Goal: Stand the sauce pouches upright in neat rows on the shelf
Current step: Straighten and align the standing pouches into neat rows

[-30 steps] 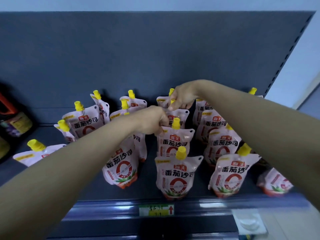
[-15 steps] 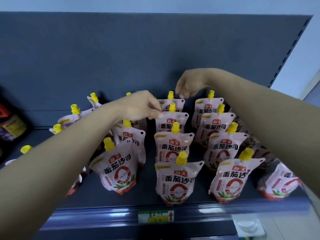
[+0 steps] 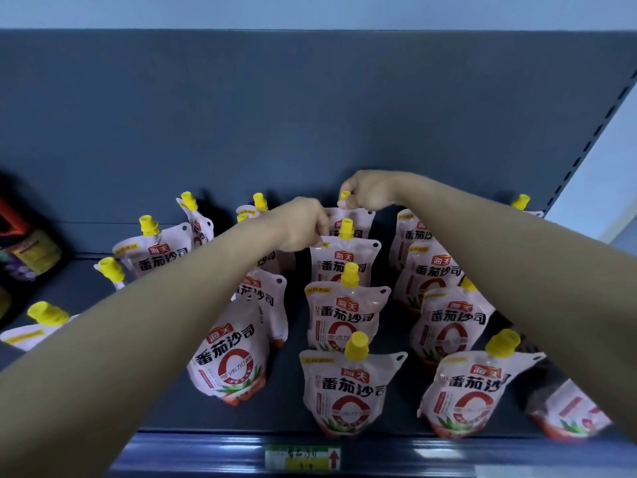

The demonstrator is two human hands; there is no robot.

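Two hands reach the back of the shelf's (image 3: 291, 391) middle row. The right hand (image 3: 368, 189) pinches the rear pouch's (image 3: 360, 218) yellow cap (image 3: 344, 195). The left hand (image 3: 300, 222), fingers curled, pinches the next pouch's (image 3: 344, 267) top corner. Both pouches stand upright.

Bare left hand (image 3: 300, 224) and right hand (image 3: 368, 191) on bare forearms (image 3: 155, 322).
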